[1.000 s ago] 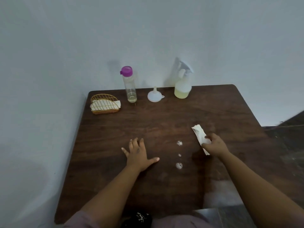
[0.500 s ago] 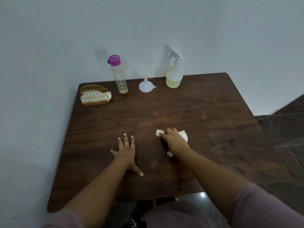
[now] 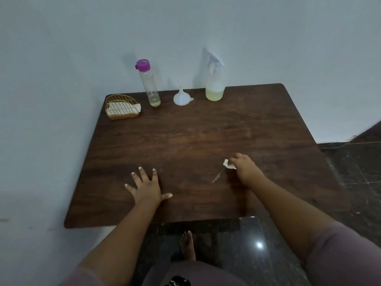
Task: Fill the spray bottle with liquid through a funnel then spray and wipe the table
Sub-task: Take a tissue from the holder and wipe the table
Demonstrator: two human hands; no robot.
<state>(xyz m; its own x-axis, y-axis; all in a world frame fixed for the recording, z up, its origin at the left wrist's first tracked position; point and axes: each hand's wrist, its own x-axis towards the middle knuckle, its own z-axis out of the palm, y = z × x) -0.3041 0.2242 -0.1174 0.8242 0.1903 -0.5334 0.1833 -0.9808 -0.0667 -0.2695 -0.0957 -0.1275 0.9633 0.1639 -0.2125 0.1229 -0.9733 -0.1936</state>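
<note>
While the right hand (image 3: 244, 169) is pressing down on the table (image 3: 185, 137), it is closing its fingers around a small white tissue (image 3: 228, 164), bunched up so only a corner is peeking out. That tissue is the wiping thing, and it is sitting on the near right part of the dark wood. It looks soft and very light, and it is probably getting damp, so it could tear or roll into bits if rubbed too hard. Holding it in a wad under flat fingers seems the best way. Just beside it, toward the person, a thin wet streak (image 3: 216, 178) is shining on the wood and looks like it is waiting to be wiped.

The left hand (image 3: 147, 187) is lying flat and wide open on the table, holding nothing.

At the far edge by the wall, the spray bottle (image 3: 215, 85) is standing with yellowish liquid low inside. A white funnel (image 3: 181, 98) is sitting upside down next to it, then a tall bottle with a purple cap (image 3: 148, 83), then a gold wire holder (image 3: 122, 107) with more tissues.
</note>
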